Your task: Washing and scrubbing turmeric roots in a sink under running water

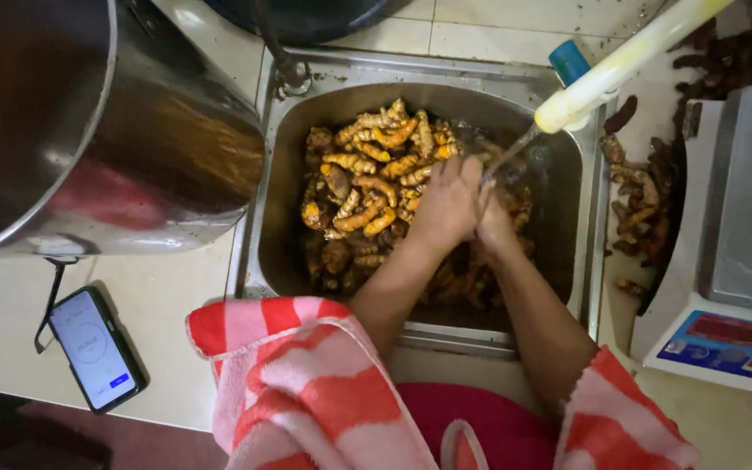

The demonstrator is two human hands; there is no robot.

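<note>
Head view: left hand and right hand, pressed together with fingers curled so that any grip cannot be told, under water from a pale yellow spout, over knobbly orange-brown turmeric roots heaped in a square stainless-steel sink, large steel pot at far left.

Turmeric roots: knobbly orange-yellow fingers, wet, heaped loose in the steel sink, pile highest at the back-left. Front ones darker, muddy brown. Some lie under the hands; exact piece being gripped is hidden.
</note>
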